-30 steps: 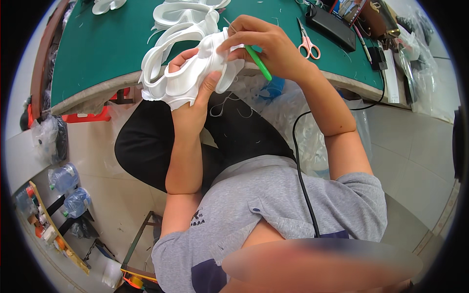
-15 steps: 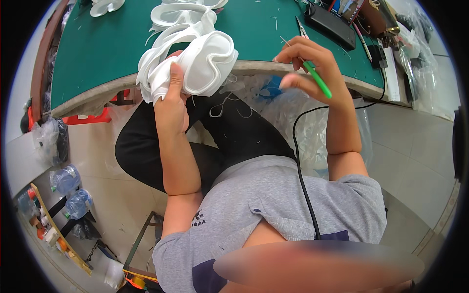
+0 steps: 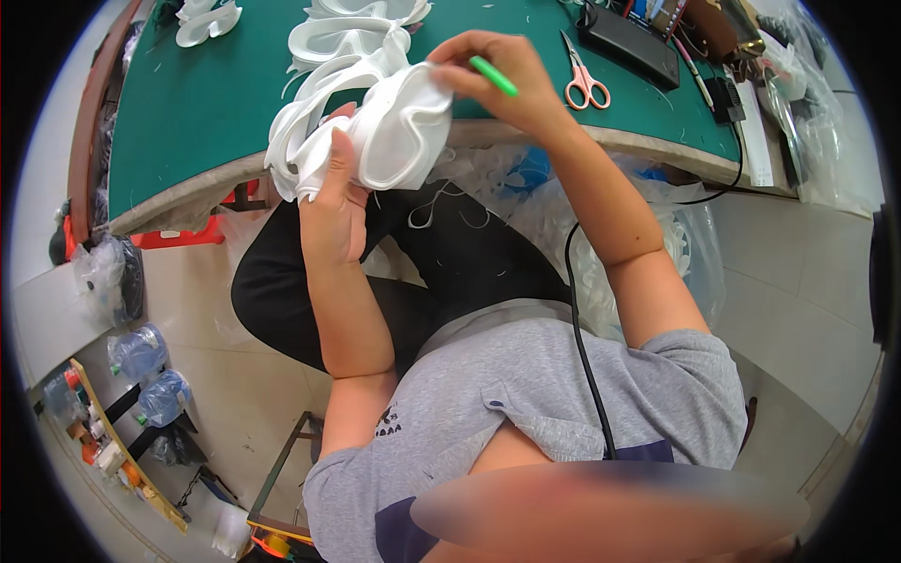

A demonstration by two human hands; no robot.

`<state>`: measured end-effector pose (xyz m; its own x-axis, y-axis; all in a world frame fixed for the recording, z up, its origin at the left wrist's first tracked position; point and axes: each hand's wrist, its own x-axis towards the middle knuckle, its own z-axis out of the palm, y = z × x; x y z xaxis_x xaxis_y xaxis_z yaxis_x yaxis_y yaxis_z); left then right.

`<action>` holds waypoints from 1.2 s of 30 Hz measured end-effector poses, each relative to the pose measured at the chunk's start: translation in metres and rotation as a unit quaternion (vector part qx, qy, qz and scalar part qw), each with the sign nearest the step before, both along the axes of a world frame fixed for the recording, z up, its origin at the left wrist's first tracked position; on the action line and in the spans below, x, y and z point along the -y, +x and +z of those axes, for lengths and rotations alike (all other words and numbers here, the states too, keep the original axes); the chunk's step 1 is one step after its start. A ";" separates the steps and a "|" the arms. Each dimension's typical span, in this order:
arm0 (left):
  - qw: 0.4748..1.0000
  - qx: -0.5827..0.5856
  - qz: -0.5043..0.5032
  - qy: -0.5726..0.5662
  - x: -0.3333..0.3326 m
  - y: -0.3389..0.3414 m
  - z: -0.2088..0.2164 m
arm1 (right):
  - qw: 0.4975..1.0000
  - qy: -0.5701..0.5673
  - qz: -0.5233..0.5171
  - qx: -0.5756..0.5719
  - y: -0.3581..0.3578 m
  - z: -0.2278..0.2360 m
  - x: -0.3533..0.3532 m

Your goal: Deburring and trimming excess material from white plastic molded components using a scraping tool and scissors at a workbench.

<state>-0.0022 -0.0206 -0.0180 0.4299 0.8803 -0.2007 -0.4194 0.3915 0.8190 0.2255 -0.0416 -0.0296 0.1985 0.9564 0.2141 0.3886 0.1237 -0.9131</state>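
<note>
One white moulded piece (image 3: 405,127) clasped by my left hand (image 3: 332,202); right hand (image 3: 524,86) grips a green-handled tool (image 3: 494,76).

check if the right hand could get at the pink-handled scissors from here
Probably yes: the scissors lie uncovered on the table close beside the right hand with nothing between, though it grips a green tool.

The table (image 3: 206,113) has a green top. White goggle-shaped pieces (image 3: 208,24) lie at its far left; a row of similar pieces (image 3: 345,39) lies nearer the middle. Pink-handled scissors (image 3: 580,73) rest to the right, blades pointing away from the near edge. Beyond them sit a black case (image 3: 627,47), a pen (image 3: 694,72) and an adapter (image 3: 724,99).
</note>
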 end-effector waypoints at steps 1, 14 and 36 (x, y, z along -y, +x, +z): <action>1.000 0.000 0.001 0.001 0.000 -0.003 0.001 | 0.999 0.020 -0.033 -0.023 0.004 0.000 0.001; 0.996 0.061 -0.064 -0.013 0.010 0.010 -0.020 | 0.991 0.132 -0.021 -0.012 -0.002 0.028 0.046; 0.990 0.124 -0.040 0.052 0.023 0.019 -0.025 | 0.978 0.184 0.099 -0.014 -0.028 0.028 0.057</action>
<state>0.0168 -0.0439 -0.0433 0.5229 0.8523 0.0094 -0.5835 0.3499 0.7329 0.1978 -0.0989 -0.0021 0.0275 0.8358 0.5484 0.2998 0.5164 -0.8021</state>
